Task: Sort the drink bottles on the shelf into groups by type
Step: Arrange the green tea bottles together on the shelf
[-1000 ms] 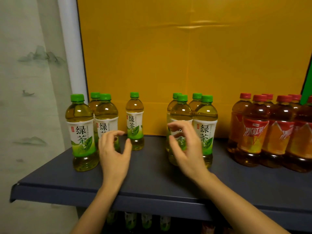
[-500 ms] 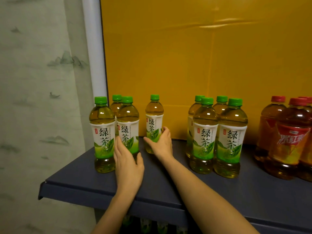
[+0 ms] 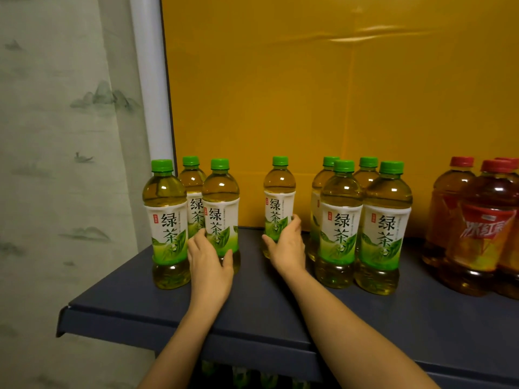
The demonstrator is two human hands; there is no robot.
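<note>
Hands both grip green tea bottles upright on the shelf (image 3: 261, 310). My left hand (image 3: 209, 265) wraps the front bottle (image 3: 220, 209) of the left cluster; my right hand (image 3: 286, 245) holds the lone bottle (image 3: 279, 203) between clusters. Iced red tea bottles (image 3: 483, 228) stand far right.

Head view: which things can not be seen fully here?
Head view:
- Red-capped bottles: cut by the right edge; number unclear.
- Rear left green tea bottle: label mostly hidden by front bottles.
- Lower-shelf bottles: dark, hidden under the shelf.
- Single green tea bottle: lower part covered by the right hand.
</note>
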